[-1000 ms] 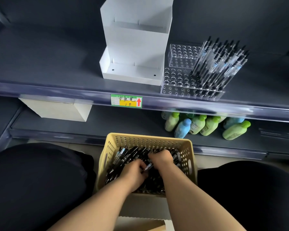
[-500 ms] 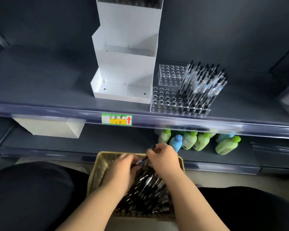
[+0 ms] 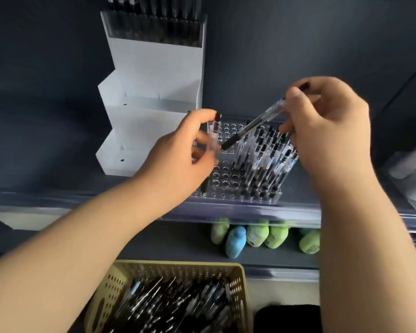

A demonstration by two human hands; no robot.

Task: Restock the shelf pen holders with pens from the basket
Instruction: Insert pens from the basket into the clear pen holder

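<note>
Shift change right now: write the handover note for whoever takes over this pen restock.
Left hand grips one clear pen roughly upright above the clear holed holder.
Right hand pinches a second pen, slanted, its dark end near the first.
Done: the holder's right side is full of standing pens.
Left: its left holes are empty, and the white stand shows no pens on its two lower tiers.
The basket below holds many pens.

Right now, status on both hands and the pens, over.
Left hand grips first pen upright. Right hand pinches second pen, tip slanting down toward clear holder. Holder's left holes free, nothing in the way.
</note>
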